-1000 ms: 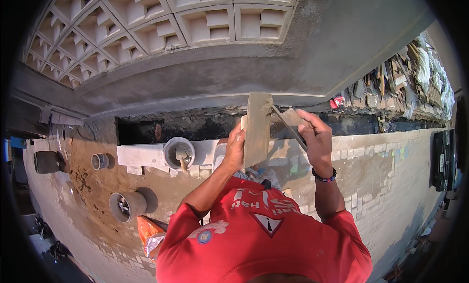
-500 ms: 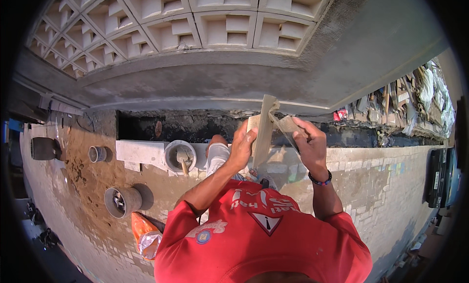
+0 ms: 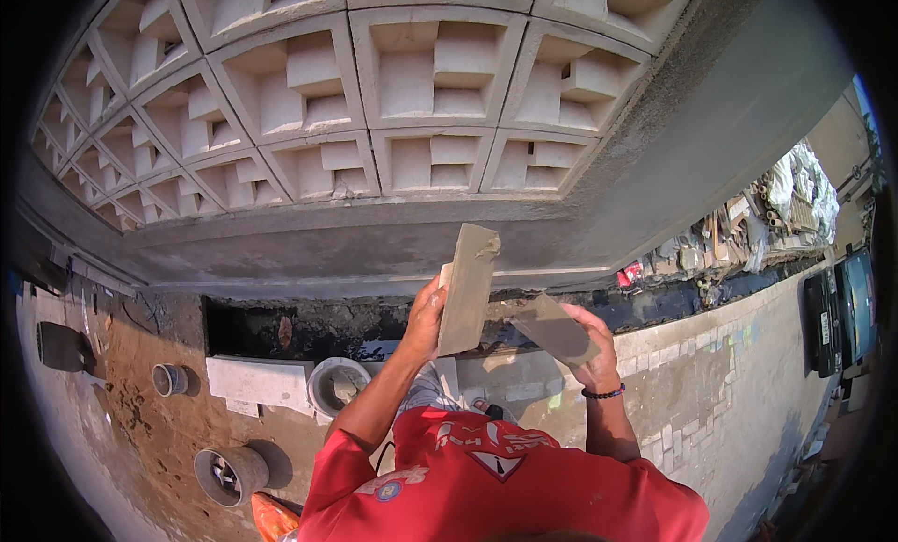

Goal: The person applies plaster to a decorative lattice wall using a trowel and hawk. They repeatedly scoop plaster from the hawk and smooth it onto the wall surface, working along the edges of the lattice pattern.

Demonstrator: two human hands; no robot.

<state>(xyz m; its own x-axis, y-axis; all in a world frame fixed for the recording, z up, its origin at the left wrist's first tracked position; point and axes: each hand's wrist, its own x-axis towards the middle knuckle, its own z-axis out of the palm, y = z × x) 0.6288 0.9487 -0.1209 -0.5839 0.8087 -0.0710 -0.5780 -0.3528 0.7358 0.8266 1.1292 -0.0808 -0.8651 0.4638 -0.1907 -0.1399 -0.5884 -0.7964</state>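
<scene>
In my left hand (image 3: 427, 322) is a long plastering float (image 3: 467, 285), held by its back. Its flat face is coated with grey mortar, and a lump of mortar (image 3: 487, 247) clings near the upper right corner. My right hand (image 3: 596, 350) grips a flat, mortar-smeared scraper (image 3: 554, 328) by its right end, fingers wrapped at the edge. The two tools are apart, with a gap between them, in front of the grey rendered wall (image 3: 374, 252).
Pale breeze blocks (image 3: 299, 84) top the wall. An open ditch (image 3: 248, 329) with dark water runs along its foot. On the left stand a mortar bucket (image 3: 339, 390), a small pail (image 3: 170, 380) and a larger bucket (image 3: 229, 475). Debris (image 3: 730, 229) is piled at right.
The float has tilted to show its face, and the scraper has moved away from it, down and to the right. My view has tipped up toward the wall.
</scene>
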